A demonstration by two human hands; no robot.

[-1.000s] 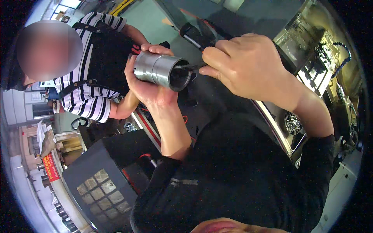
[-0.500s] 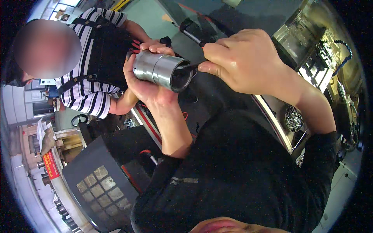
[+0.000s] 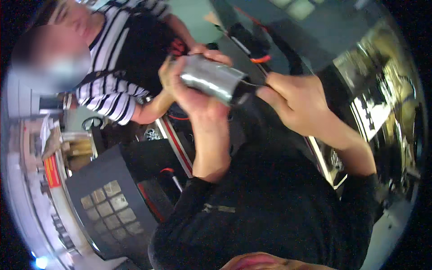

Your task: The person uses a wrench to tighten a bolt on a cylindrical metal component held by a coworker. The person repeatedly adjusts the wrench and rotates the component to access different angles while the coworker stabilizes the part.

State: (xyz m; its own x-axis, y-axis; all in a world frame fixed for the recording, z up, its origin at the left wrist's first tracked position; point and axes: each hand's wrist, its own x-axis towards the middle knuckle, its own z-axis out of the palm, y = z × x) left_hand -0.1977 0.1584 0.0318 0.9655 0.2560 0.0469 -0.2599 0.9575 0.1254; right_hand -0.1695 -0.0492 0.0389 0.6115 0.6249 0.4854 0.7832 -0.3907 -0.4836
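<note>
- Two hands work one part: left hand [image 3: 191,92] grips a silver metal cylinder [image 3: 211,80].
- Right hand [image 3: 299,105] pinches its dark end [image 3: 243,90]; the next move probably needs a steady grip.

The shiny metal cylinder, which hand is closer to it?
Left. The left hand is wrapped around the metal cylinder, gripping it. The right hand is beside its dark end, fingertips just reaching it.

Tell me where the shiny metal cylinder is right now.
In the head view the metal cylinder sits upper centre, wrapped in the left hand. The right hand pinches its dark end from the right, and a person in a striped shirt stands just behind-left.
</note>
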